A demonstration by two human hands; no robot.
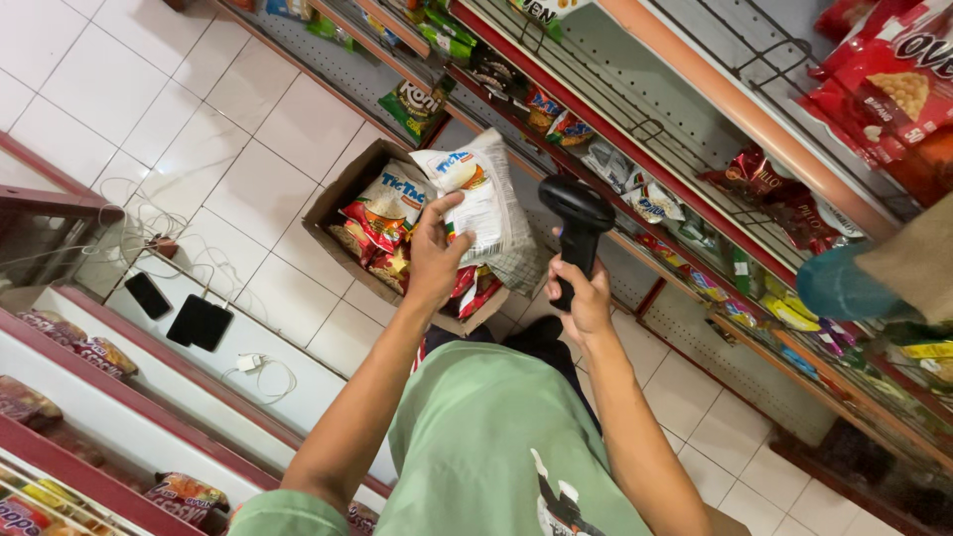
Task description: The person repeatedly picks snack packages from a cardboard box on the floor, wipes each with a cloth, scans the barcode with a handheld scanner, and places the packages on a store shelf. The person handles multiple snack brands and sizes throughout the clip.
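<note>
White crinkly plastic snack bag with orange and blue print, held up in front of the chest above an open brown cardboard box. Left hand closed around the bag's lower edge, thumb across the front. Right hand wrapped tight on the grip of a black handheld barcode scanner, its head just beside the bag, possibly touching it; hard to tell. The box sits on the white tiled floor, full of red and yellow snack packs. Metal shelving with more packets to the right. Two dark phones lie on a white counter at left.
</note>
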